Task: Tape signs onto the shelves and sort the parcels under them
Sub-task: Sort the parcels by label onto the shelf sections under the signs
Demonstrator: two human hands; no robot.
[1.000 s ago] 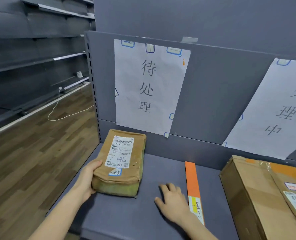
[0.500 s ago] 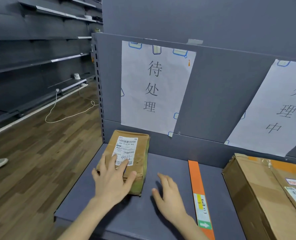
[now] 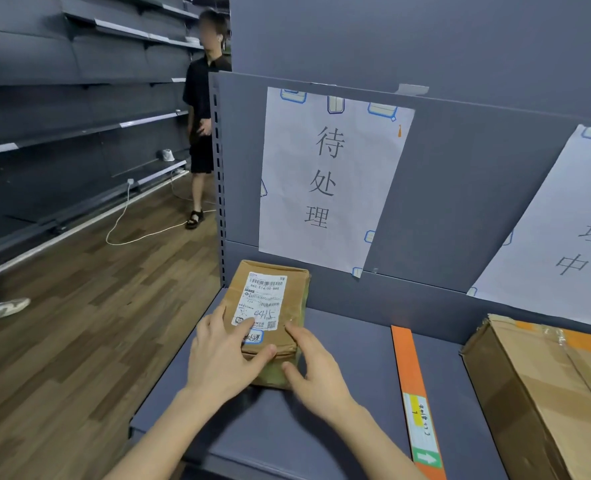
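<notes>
Dark grey shelf [image 3: 349, 420] noted, set in a room with wood-plank floor [image 3: 79, 358] and bare wall racks [image 3: 62, 129]; two paper signs are taped to its back panel, a left sign [image 3: 332, 178] and a right sign [image 3: 564, 230]. Two parcels are counted: a small parcel [image 3: 273, 299] under the left sign and a large carton [image 3: 529, 403] well apart at right. The small parcel is pressed flat-fingered by the left hand [image 3: 221, 358], and its near corner is pinched by the right hand [image 3: 316, 370].

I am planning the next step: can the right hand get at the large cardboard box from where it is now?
Probably yes. The right hand is on the small parcel; only bare shelf and a flat orange strip lie between it and the large box.
</notes>
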